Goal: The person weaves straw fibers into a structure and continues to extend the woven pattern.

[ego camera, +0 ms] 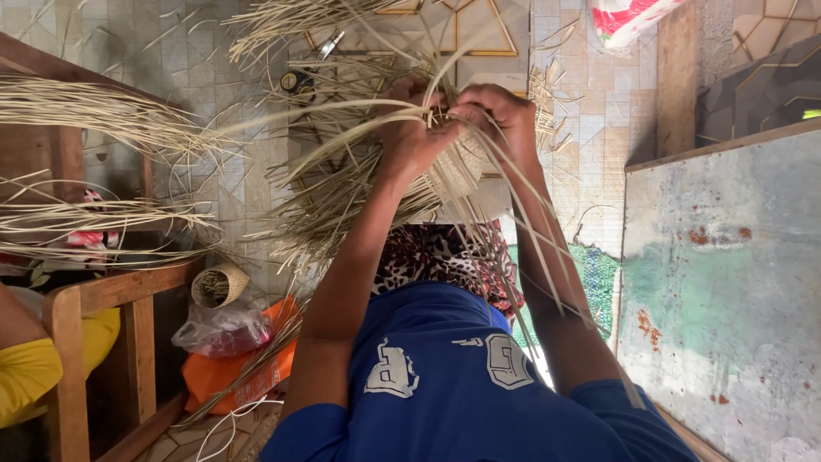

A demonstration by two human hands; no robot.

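A half-woven basket [453, 175] of pale reed strips hangs in front of me, above my lap. Loose strips [333, 184] fan out from it to the left and downward. My left hand [409, 137] is closed around a bunch of strips at the basket's upper edge. Touching it on the right, my right hand [500, 115] pinches strips at the same edge, and long strips trail down over my right forearm. Under the basket lies a leopard-print cloth [436, 257] on my lap, above my blue shirt [445, 376].
A wooden chair frame [94, 295] stands at left with reed bundles [85, 111] above it. A person's yellow sleeve [34, 368] shows at the left edge. A small woven basket [218, 284], a clear bag [222, 329] and an orange bag [248, 372] lie on the tiled floor. A worn painted board [727, 291] fills the right.
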